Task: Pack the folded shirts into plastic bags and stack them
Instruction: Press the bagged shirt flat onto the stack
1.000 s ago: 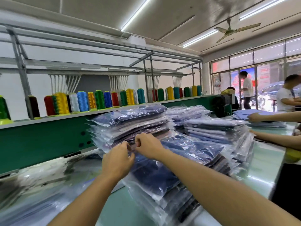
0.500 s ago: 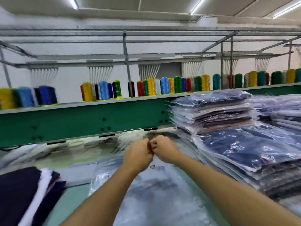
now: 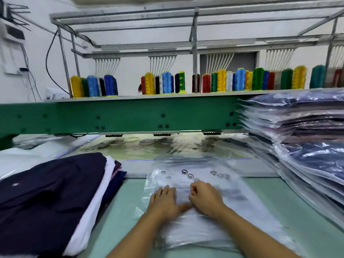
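A pile of empty clear plastic bags (image 3: 201,226) lies flat on the pale green table in front of me. My left hand (image 3: 164,201) rests flat on the top bag with its fingers stretched out. Beside it, my right hand (image 3: 205,199) sits on the same bag with fingers curled, pinching the film. Folded shirts (image 3: 52,198), dark navy on top with white and purple beneath, are stacked at the left. Tall stacks of bagged shirts (image 3: 305,146) fill the right side.
A green machine beam (image 3: 119,116) spans the table's far side, with coloured thread cones (image 3: 223,81) on the shelf above it. More loose plastic and small rings lie under the beam. Bare green table (image 3: 128,198) shows between the shirts and the bags.
My view swung left from the bagged stacks to the empty bags. Both hands came down from mid-air onto the top bag, and the left hand opened flat.
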Available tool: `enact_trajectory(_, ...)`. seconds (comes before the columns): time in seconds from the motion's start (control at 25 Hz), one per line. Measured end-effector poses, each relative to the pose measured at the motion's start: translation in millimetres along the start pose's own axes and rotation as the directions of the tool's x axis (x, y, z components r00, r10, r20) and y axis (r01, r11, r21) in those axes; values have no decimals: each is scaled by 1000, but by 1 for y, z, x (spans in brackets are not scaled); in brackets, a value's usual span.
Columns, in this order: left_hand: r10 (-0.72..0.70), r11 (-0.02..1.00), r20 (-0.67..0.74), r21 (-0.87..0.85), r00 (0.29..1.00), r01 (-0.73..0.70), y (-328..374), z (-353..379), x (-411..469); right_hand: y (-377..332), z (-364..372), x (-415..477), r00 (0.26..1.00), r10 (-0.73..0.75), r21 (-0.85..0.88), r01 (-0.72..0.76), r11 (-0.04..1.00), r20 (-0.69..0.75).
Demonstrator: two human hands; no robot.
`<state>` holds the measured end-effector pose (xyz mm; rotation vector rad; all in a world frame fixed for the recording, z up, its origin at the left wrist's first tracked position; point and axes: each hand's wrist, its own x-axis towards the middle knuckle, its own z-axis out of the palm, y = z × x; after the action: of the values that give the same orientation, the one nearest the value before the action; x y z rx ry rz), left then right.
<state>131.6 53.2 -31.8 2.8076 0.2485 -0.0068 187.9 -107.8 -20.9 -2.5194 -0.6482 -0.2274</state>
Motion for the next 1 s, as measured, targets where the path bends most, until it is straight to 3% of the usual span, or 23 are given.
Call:
enact_trajectory(0.2,-12,984,-107,-178,994,-7,-28,-11,9,21,-9,-1,995,38,-60,-44,997,-97)
enact_trajectory(0.32,-23,976,-158,-217,987,-12,-31,-12,12,40,-14,0,982,159,-73,-167,983,-103)
enact_trajectory(0.44,13,974,-286,-215,958,-78,-34,-9,10,48,-16,3,949,281,119,-266,957,-140)
enact_trajectory(0.6,-6,970,-362,-229,932,-82,-40,-9,9,51,-19,7,924,360,250,-322,913,-125)
enact_trajectory(0.72,-67,926,-433,-361,899,-105,-44,-10,8,49,-21,5,930,365,434,-310,846,-45)
enact_trajectory(0.84,-82,945,-514,-311,854,-97,-48,-9,7,51,-20,4,931,365,553,-311,773,14)
enact_trajectory(1.0,-53,977,-524,-205,850,-65,-45,-9,2,52,-22,3,964,266,542,-236,807,24)
